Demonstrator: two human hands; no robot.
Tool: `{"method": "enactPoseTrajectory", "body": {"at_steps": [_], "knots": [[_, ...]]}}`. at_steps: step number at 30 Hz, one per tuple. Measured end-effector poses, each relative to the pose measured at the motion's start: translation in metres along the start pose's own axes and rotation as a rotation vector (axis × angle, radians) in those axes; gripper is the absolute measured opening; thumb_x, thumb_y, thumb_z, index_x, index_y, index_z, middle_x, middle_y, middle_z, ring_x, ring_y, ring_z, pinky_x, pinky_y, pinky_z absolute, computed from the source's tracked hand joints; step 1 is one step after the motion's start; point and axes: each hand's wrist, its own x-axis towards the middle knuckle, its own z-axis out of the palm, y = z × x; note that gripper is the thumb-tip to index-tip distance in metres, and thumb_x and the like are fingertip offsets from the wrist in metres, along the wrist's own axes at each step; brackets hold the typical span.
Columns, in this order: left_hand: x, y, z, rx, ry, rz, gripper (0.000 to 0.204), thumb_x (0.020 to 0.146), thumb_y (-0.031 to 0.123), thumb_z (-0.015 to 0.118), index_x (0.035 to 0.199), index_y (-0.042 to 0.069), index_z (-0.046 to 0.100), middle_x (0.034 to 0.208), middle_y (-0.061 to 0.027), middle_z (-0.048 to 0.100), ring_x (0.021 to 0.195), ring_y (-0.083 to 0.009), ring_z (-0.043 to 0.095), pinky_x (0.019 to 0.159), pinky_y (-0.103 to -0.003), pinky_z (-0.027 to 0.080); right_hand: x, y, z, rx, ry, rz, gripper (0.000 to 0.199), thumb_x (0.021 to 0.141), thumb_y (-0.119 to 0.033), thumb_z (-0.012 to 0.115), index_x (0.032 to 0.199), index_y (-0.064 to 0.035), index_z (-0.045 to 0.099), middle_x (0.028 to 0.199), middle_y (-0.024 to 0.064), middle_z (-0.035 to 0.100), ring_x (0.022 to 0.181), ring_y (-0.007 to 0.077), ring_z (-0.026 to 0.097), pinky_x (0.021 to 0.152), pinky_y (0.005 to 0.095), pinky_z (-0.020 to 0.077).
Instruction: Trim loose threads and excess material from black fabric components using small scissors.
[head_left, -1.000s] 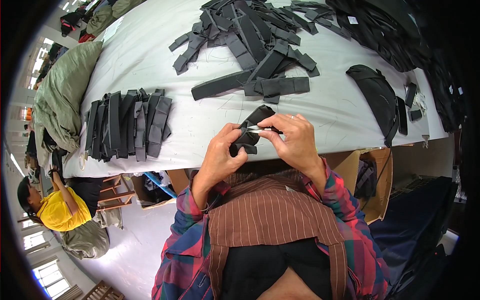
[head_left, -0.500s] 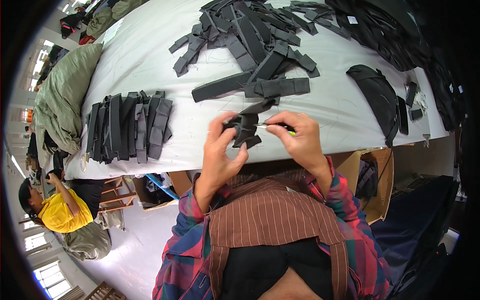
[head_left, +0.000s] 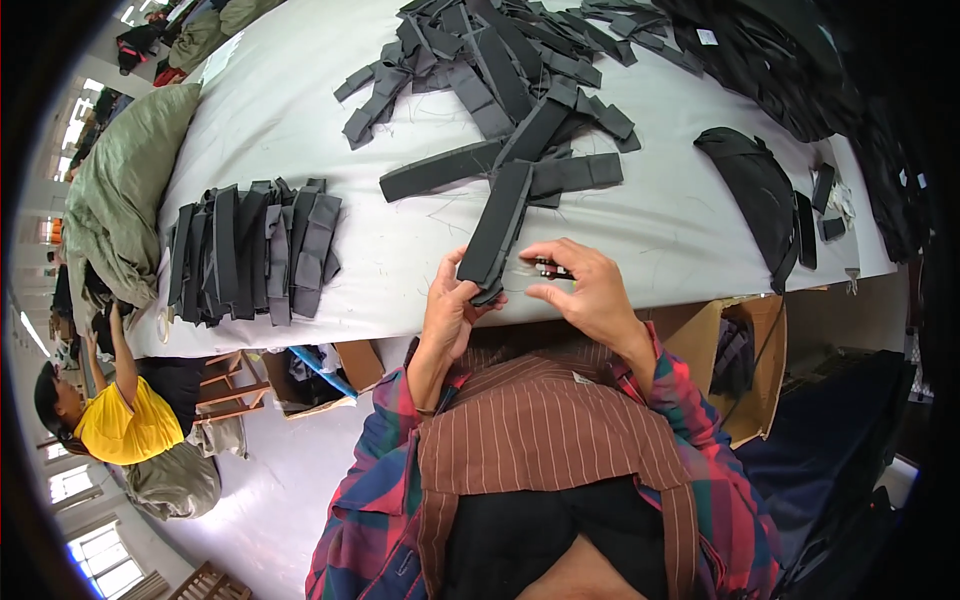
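Observation:
My left hand (head_left: 449, 312) is closed on the lower end of a dark grey fabric strip (head_left: 500, 222). The strip lies lengthwise away from me, its far end by the loose strips. Close to its right, my right hand (head_left: 597, 292) is curled around small black thread snips (head_left: 553, 269) with a metal tip; most of the tool is hidden in the palm. The snips and the strip are apart. Beyond both hands spreads a tangled heap of similar strips (head_left: 490, 75). A neat row of stacked strips (head_left: 255, 250) lies to the left.
Loose threads are scattered over the white-covered table (head_left: 400, 265). A black curved fabric piece (head_left: 752, 195) and a phone-like black slab (head_left: 804, 230) lie at the right. An open cardboard box (head_left: 765, 375) stands below the edge. A person in yellow (head_left: 130, 420) is at the left.
The strip, bunched up between my hands before, now stretches out away from me. My right hand with the snips has drawn back slightly from it. The person at the left has raised their arms.

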Motion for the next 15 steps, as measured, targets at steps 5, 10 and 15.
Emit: {"method": "enactPoseTrajectory", "body": {"at_steps": [5, 10, 15], "knots": [[-0.002, 0.015, 0.006, -0.115, -0.154, -0.080, 0.040, 0.086, 0.006, 0.045, 0.126, 0.003, 0.044, 0.103, -0.0115, 0.061, 0.088, -0.0217, 0.065, 0.077, -0.036, 0.053, -0.003, 0.003, 0.012, -0.112, -0.063, -0.028, 0.032, 0.068, -0.006, 0.074, 0.098, -0.0084, 0.064, 0.081, 0.0062, 0.059, 0.073, 0.0229, 0.059, 0.067, 0.0329, 0.0467], [0.000, 0.024, 0.009, -0.266, -0.159, -0.207, 0.026, 0.090, 0.013, 0.052, 0.115, 0.005, 0.051, 0.100, -0.0058, 0.062, 0.086, -0.0165, 0.063, 0.077, -0.031, 0.052, -0.010, 0.009, 0.014, -0.011, -0.089, 0.009, 0.022, 0.067, 0.001, 0.067, 0.088, -0.0064, 0.066, 0.080, 0.0049, 0.057, 0.070, 0.0228, 0.058, 0.063, 0.0308, 0.0458], [0.014, 0.010, -0.001, 0.061, -0.280, 0.005, 0.012, 0.087, 0.001, 0.060, 0.090, 0.008, 0.051, 0.077, 0.0042, 0.055, 0.067, -0.0035, 0.049, 0.061, -0.018, 0.040, -0.009, -0.009, 0.009, 0.107, -0.068, -0.144, 0.015, 0.070, 0.003, 0.065, 0.083, -0.0031, 0.063, 0.081, 0.0060, 0.054, 0.068, 0.0187, 0.056, 0.062, 0.0268, 0.0433]]}}
